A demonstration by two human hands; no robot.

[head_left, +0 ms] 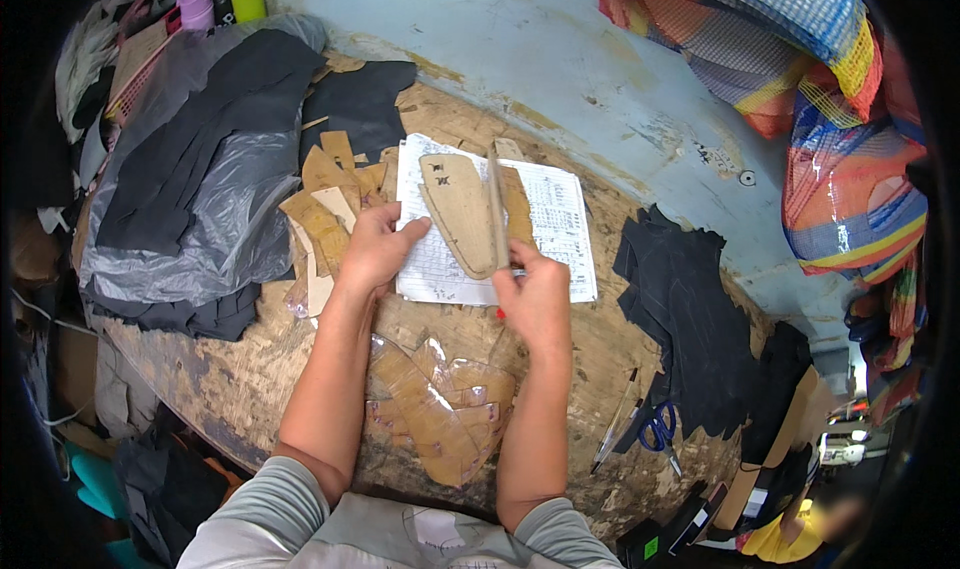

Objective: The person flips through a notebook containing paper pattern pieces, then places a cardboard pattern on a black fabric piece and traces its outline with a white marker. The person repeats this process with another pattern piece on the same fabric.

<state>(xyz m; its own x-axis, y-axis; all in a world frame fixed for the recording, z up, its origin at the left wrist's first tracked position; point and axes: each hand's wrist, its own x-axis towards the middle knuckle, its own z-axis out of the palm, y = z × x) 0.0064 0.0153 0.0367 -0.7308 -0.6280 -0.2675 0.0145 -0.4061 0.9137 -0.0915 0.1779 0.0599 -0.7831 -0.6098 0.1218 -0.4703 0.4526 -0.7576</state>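
Observation:
A tan, teardrop-shaped cardboard pattern piece [458,209] lies on white written sheets [420,279] in the middle of the table. Along its right side a second cardboard pattern piece [497,194] stands almost edge-on, with the lower end pinched in my right hand [535,294]. Behind that one, another brown piece [516,207] partly shows on the paper. My left hand [375,249] is at the sheets' left edge, thumb apart from the fingers and nothing visible in it. Something small and red [500,313] peeks out beside my right hand.
Tan pattern pieces [325,194] pile up left of the sheets; clear-taped ones [440,399] lie between my forearms. Black material covers a plastic bag [240,189] at left and lies at right [690,319]. Blue-handled scissors [660,429] and a pen [618,419] lie front right.

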